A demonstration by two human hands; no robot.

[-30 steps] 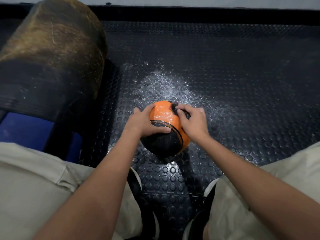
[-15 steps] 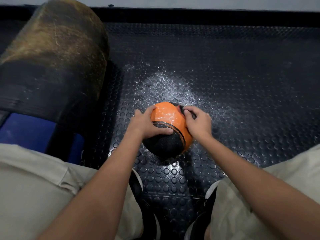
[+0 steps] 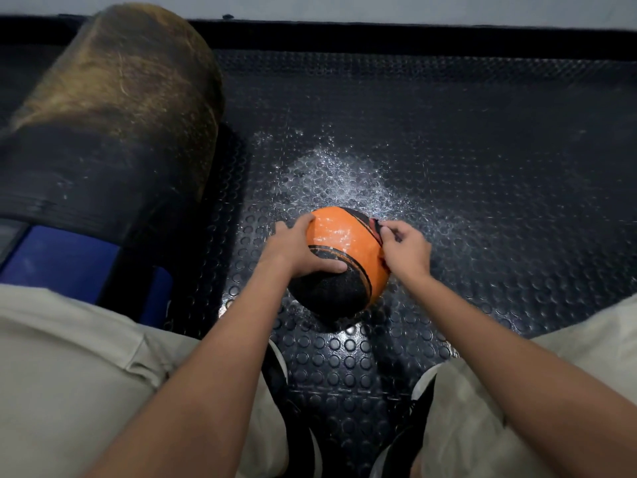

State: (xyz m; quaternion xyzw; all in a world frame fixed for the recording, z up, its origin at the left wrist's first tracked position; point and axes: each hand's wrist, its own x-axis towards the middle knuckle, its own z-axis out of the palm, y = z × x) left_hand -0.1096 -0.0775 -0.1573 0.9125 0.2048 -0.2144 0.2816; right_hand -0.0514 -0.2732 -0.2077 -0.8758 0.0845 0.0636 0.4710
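Ball [image 3: 344,257] on floor [image 3: 482,150], black end near, orange far; left hand [image 3: 293,250] gripping it, right hand [image 3: 406,251] pinching its far-right edge.

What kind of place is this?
Likely a gym or sports room: black studded rubber floor, a worn padded roll, and an orange-and-black ball that the left hand holds while the right hand pinches a dark scrap.

Big cylinder [image 3: 113,132] blocks the left; studded mat [image 3: 482,167] open rightward.
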